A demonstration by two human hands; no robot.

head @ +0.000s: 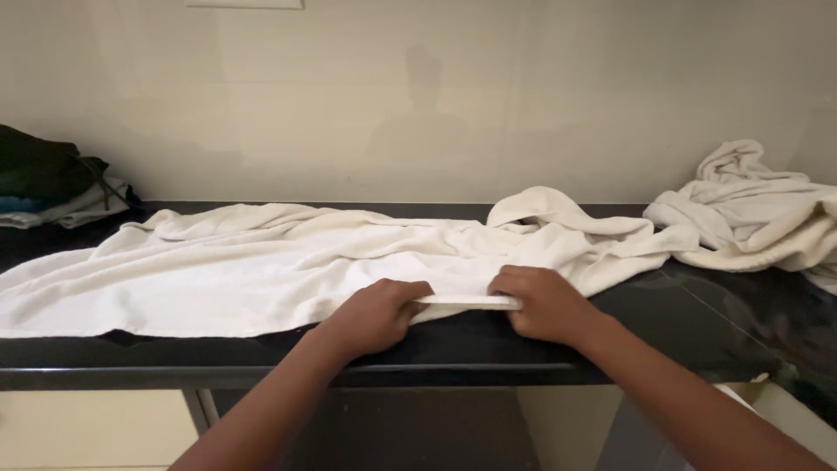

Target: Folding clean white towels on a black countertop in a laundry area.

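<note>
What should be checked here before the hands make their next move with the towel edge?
1. Left hand grips the near edge of the spread white towel: ok.
2. Right hand grips the same edge: ok.
3. Edge taut and straight between the hands: ok.
4. Rest of towel flat: not ok, bunched towards the right.
5. Towel lies wholly on the black counter: ok.
6. Second crumpled towel apart from the first: cannot tell, they meet or overlap.
</note>
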